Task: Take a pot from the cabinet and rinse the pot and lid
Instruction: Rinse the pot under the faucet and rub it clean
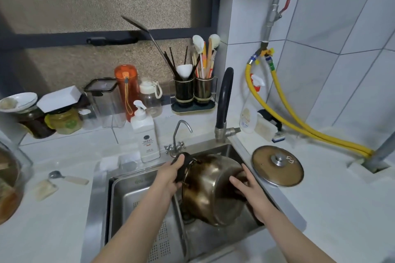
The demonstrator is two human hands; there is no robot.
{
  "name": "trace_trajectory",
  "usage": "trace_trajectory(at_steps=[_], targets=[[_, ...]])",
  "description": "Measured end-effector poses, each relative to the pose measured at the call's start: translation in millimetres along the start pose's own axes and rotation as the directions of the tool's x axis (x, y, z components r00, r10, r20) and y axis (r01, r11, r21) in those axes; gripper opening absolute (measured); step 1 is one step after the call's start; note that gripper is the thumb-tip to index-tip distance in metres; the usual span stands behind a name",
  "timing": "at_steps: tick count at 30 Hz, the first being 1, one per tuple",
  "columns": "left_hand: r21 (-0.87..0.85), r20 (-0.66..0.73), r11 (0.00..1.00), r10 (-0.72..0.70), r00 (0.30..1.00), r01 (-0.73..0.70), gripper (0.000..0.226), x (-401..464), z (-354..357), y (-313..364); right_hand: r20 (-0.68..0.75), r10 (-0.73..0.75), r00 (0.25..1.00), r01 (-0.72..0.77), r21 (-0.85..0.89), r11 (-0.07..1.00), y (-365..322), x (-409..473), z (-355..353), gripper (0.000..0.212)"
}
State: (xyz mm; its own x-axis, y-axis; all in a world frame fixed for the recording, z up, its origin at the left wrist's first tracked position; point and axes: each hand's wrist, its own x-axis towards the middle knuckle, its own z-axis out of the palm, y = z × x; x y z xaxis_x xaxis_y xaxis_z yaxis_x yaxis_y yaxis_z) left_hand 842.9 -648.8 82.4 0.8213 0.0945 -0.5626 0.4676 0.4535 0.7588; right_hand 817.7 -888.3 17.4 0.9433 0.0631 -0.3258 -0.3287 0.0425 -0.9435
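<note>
Just below the middle of the frame a brass-coloured steel pot (pixel 211 190) hangs tipped on its side over the right-hand basin of the sink (pixel 213 239), its scorched base turned toward the camera and its mouth facing away toward the black faucet (pixel 223 100). The left hand (pixel 171 174) grips the pot's black side handle (pixel 183 166), fingers wrapped round it and the thumb laid over the top. The right hand (pixel 249 187) lies on the pot's right flank with its fingers spread and nearly straight across the metal; it may be closing on the opposite handle, but that part is hidden behind the palm. Right of centre, the glass lid (pixel 277 165) with a steel knob lies flat on the white counter (pixel 320 209), just beside the sink's edge and apart from the pot. A white pump bottle (pixel 145 134) stands behind the sink's left basin, beside a small chrome tap (pixel 178 136).
</note>
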Motion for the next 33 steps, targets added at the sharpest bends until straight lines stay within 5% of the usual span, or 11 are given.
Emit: trace_trajectory(at_steps=[8,11,15,19,22,25,27,30,33], targets=[[0.282,0.149,0.899,0.304,0.941,-0.335,0.022,-7.4,18.5,-19.5,0.114,0.208,0.971,-0.219,0.087,0.972,9.7,-6.4,-28.9,0.072],[0.494,0.299,0.704,0.414,0.86,-0.51,0.017,-15.0,25.7,-27.4,0.134,0.291,0.947,-0.306,0.113,0.945,-5.5,-1.0,-30.6,0.059],[0.632,0.533,0.34,0.462,0.709,-0.696,0.029,-20.6,36.8,-38.5,0.13,0.531,0.837,-0.542,0.062,0.838,-22.4,16.7,-16.1,0.073],[0.623,0.61,0.246,0.442,0.658,-0.743,0.028,-17.9,35.2,-47.7,0.041,0.69,0.723,-0.69,0.093,0.718,-10.5,33.3,-0.3,0.071],[0.607,0.662,0.203,0.406,0.63,-0.768,0.023,-15.2,23.7,-58.2,0.062,0.617,0.785,-0.613,0.225,0.757,5.8,33.2,6.5,0.057],[0.626,0.591,0.297,0.423,0.687,-0.721,0.03,-8.3,9.8,-67.7,-0.046,0.414,0.909,-0.369,0.375,0.851,21.4,27.9,5.9,0.045],[0.679,0.347,0.498,0.43,0.834,-0.539,0.047,2.2,0.0,-69.4,-0.138,0.332,0.933,-0.262,0.369,0.892,24.4,22.2,5.2,0.053],[0.526,0.02,0.847,0.076,0.997,-0.076,0.073,13.5,-6.8,-69.2,-0.197,0.246,0.949,-0.167,0.348,0.922,24.6,15.1,0.5,0.059],[0.423,0.08,0.895,-0.188,0.979,0.138,0.051,17.9,4.9,-77.7,-0.264,0.186,0.947,-0.086,0.348,0.934,20.8,3.8,-10.7,0.058]])
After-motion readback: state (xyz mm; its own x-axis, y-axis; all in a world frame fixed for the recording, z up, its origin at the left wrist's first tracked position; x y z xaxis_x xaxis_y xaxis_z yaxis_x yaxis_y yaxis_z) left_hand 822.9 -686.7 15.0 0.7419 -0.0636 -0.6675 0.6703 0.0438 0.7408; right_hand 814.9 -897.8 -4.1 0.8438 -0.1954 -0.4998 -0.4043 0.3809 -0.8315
